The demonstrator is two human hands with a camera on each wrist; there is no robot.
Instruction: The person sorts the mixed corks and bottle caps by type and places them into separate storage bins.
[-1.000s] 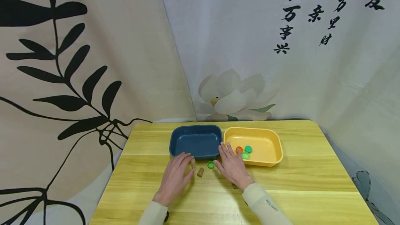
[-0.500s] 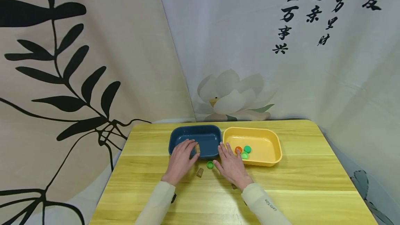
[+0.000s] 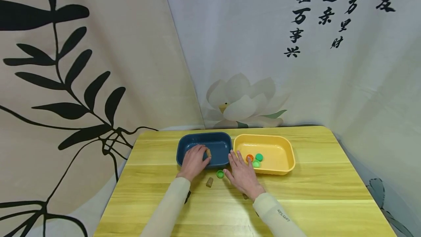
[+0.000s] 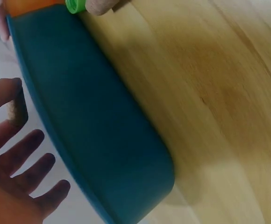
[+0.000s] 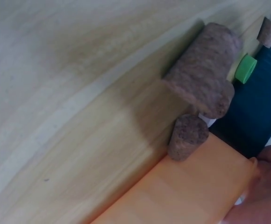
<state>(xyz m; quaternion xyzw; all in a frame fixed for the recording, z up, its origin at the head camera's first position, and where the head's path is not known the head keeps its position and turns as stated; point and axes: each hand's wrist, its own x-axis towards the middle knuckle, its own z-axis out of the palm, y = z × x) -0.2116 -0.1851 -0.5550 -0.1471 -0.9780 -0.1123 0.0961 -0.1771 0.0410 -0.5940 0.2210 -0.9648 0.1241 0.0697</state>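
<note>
In the head view, my left hand (image 3: 193, 161) is over the dark blue tray (image 3: 219, 145), pinching a cork (image 3: 208, 153) between thumb and fingertip. The left wrist view shows that cork (image 4: 17, 109) just beyond the tray's rim, the other fingers spread apart. My right hand (image 3: 242, 175) lies with fairly straight fingers where the blue tray meets the yellow tray (image 3: 279, 153). An orange cap (image 3: 250, 157), a dark green cap (image 3: 259, 157) and a light green cap (image 3: 255, 164) sit inside the yellow tray, close to the right fingers.
On the wooden table (image 3: 315, 200), a green cap (image 3: 220, 174) lies before the blue tray, with a cork (image 3: 209, 182) nearer me. Another cork (image 3: 245, 196) is partly hidden by my right wrist. Several corks show in the right wrist view, one large cork (image 5: 205, 67) close up.
My left hand has picked the cork up from the table in front of the blue tray and carried it forward over the tray. The right hand stays in place.
</note>
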